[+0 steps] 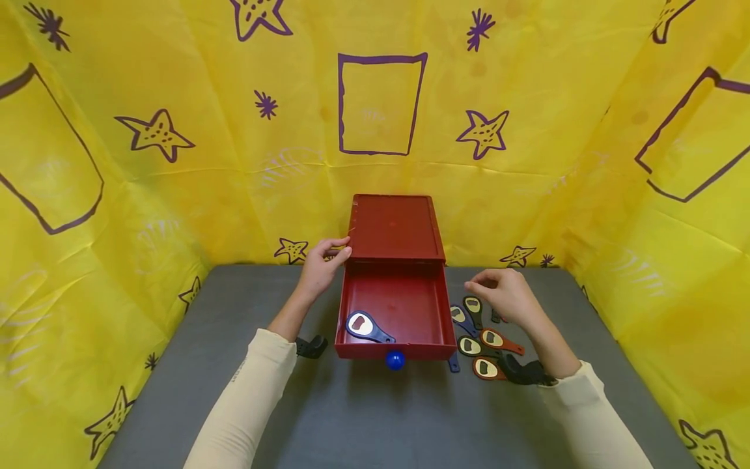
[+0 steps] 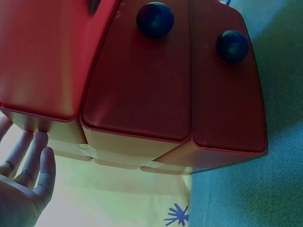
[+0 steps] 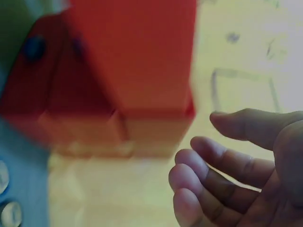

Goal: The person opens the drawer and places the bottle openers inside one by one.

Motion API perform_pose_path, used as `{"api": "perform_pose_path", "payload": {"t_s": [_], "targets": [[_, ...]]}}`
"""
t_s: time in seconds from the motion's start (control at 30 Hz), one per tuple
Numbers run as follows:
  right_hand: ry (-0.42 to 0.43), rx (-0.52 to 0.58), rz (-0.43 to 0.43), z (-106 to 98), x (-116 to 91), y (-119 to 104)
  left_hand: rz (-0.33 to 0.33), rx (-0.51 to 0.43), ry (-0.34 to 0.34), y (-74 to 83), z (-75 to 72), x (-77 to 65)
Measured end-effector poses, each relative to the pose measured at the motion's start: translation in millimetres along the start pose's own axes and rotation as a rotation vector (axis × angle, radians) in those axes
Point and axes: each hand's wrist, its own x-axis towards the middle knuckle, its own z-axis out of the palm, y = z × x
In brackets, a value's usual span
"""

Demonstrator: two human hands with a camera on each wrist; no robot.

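Note:
A red drawer cabinet has its top drawer pulled out, with a blue round knob in front. Inside that drawer, at its front left, lies a dark blue bottle opener. My left hand is at the cabinet's left side, its fingertips against or very near the wall. In the left wrist view its fingers are fairly straight. To the right of the cabinet my right hand hovers with nothing in it. The right wrist view shows its fingers loosely bent, apart from the cabinet.
Several bottle openers lie on the grey table right of the drawer, among them a red one and a black one. Two lower drawers with blue knobs are closed. Yellow cloth walls stand behind and at both sides.

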Motion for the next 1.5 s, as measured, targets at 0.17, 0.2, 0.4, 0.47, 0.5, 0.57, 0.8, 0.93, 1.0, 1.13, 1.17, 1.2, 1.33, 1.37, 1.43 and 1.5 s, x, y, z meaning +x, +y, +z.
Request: {"api": "perform_pose_path", "payload": {"t_s": [0.17,0.2,0.4,0.47,0.5,0.57,0.8,0.93,1.0,1.13,1.17,1.2,1.33,1.37,1.43,1.5], "targets": [[-0.027,-0.017,0.007,5,3,46,0.006,0.004,0.017,0.2,-0.2,0.2],[-0.036,-0.026,0.0,8,4,54,0.005,0.001,0.02,0.2,-0.1,0.2],[-0.058,-0.114,-0.002,26,2,105,-0.004,-0.006,0.011,0.2,1.0,0.3],[-0.048,-0.133,0.018,30,2,118,-0.003,-0.006,0.008,0.2,1.3,0.2],[-0.038,-0.14,0.027,32,2,124,-0.002,-0.003,0.009,0.0,1.5,0.2],[-0.029,-0.141,0.045,36,4,135,-0.002,0.002,0.011,0.1,1.3,0.3],[-0.014,-0.151,0.147,55,13,165,-0.001,0.016,0.009,0.4,0.8,-0.4],[0.048,-0.224,0.22,66,15,169,-0.005,0.011,0.003,-5.7,1.4,1.6],[0.063,-0.259,0.268,70,17,166,-0.011,-0.005,0.006,-15.3,1.3,5.6],[0.061,-0.328,0.355,76,22,157,-0.022,-0.009,0.013,-34.6,2.0,12.9],[0.058,-0.339,0.376,77,23,155,-0.021,-0.006,0.014,-36.2,2.2,13.4],[0.06,-0.342,0.393,78,23,153,-0.021,0.0,0.013,-37.3,2.5,13.6],[0.088,-0.329,0.454,80,27,151,-0.014,0.006,0.01,-38.2,2.9,12.7],[0.097,-0.32,0.467,81,28,151,-0.012,0.001,0.011,-38.4,2.9,12.5],[0.112,-0.312,0.48,80,30,151,-0.005,0.0,0.013,-38.5,2.7,12.4],[0.117,-0.303,0.482,79,31,151,0.001,-0.003,0.014,-37.9,2.6,12.3]]}}
